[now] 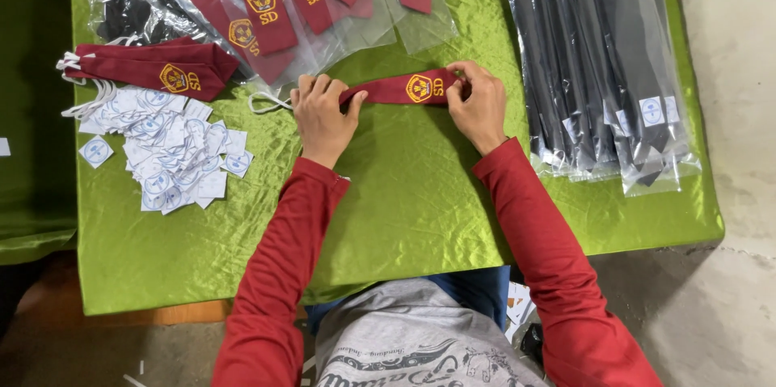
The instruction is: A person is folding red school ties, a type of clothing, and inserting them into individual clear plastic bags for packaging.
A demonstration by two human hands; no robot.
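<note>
Left hand [323, 108] and right hand [478, 100], palms down, pinch opposite ends of 1 maroon crested necktie [408, 88], fingers closed, flat on green cloth [404, 193].

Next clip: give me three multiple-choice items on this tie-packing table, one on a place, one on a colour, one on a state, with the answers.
1. Where does the heap of small white paper labels lie?
A. Left of the left hand
B. Right of the right hand
C. On the grey ties

2. What colour is the cloth over the table?
A. Blue
B. Green
C. White

3. How is the maroon tie held?
A. By one hand, lifted high
B. Untouched
C. By both hands, flat on the cloth

Answers:
1. A, the heap sits left of the left hand, below a stack of loose maroon ties.
2. B, shiny green shows all around the tie.
3. C, the left hand and right hand each grip an end; the bagged grey ties lie untouched to the right.
</note>
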